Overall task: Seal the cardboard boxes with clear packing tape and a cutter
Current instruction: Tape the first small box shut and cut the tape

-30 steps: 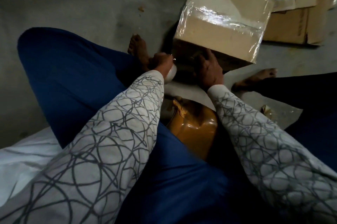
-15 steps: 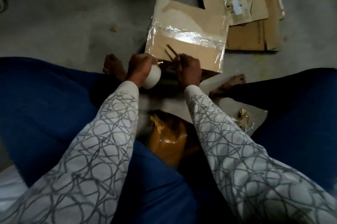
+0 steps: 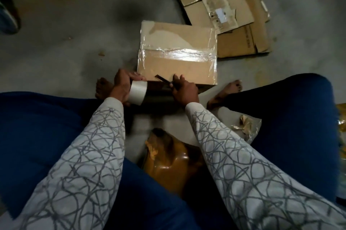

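Observation:
A cardboard box [image 3: 177, 50] stands on the floor between my bare feet, its top crossed by shiny clear tape. My left hand [image 3: 122, 85] grips a roll of clear packing tape [image 3: 138, 92] at the box's near left corner. A stretch of tape runs from the roll along the box's dark near side to my right hand [image 3: 184, 90]. That hand holds a dark cutter [image 3: 162, 78], whose blade points up-left over the box's near edge.
Flattened cardboard boxes [image 3: 224, 5] with labels lie on the concrete floor behind and to the right. A brown glossy packet [image 3: 168, 160] lies between my knees. A clear plastic bag with crumpled brown paper [image 3: 245, 128] sits by my right leg. My blue-clad legs flank the box.
The box has come down flat on the floor, its top facing up. My right hand has brought up the cutter. My left hand has pulled the tape roll leftward, stretching tape along the near side.

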Demonstrator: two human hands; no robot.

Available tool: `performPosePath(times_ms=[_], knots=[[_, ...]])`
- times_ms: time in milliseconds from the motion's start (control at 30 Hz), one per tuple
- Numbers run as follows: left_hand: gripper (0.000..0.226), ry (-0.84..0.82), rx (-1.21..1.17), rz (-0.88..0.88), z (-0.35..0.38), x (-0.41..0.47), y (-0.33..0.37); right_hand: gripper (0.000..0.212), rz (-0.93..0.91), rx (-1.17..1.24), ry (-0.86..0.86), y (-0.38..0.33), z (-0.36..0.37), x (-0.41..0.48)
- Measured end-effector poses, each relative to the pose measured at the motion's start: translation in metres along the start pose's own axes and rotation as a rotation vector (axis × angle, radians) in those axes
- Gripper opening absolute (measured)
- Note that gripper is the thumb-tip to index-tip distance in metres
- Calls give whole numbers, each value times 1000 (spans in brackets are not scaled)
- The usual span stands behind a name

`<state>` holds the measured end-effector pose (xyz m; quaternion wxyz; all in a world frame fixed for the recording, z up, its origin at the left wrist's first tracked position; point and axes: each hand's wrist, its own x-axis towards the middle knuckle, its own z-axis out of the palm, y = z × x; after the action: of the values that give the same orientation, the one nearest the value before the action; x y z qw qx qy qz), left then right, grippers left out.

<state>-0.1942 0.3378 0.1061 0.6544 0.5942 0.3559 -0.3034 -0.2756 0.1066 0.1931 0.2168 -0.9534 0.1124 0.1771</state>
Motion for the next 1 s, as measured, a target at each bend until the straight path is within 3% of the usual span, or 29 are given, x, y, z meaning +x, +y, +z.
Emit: performPosePath(times_ms=[33, 100, 267, 367, 467, 567, 667, 767, 1000], knots=[[24, -2, 94, 47, 26, -74, 31, 49, -4, -69, -31, 0, 0, 2], [14, -22, 236, 57, 40, -95, 43, 48, 10, -73, -79, 2, -5, 5], [27, -30, 333, 163, 65, -118, 50, 28, 47, 354, 59, 22, -34, 2], [14, -30, 242, 281, 79, -123, 52, 28, 281, 509, 144, 54, -41, 3], [15, -17, 245, 411, 89, -123, 57, 22, 533, 937, 148, 84, -46, 7], [17, -57, 222, 445, 94, -127, 58, 14, 637, 1267, 155, 92, -53, 8], [17, -99, 199, 443, 96, -131, 55, 12, 644, 1336, 140, 91, -56, 7], [12, -32, 162, 422, 98, -135, 47, 12, 635, 1320, 155, 86, -51, 4], [12, -2, 154, 247, 88, -146, 51, 14, 602, 1337, 162, 70, -46, -2]])
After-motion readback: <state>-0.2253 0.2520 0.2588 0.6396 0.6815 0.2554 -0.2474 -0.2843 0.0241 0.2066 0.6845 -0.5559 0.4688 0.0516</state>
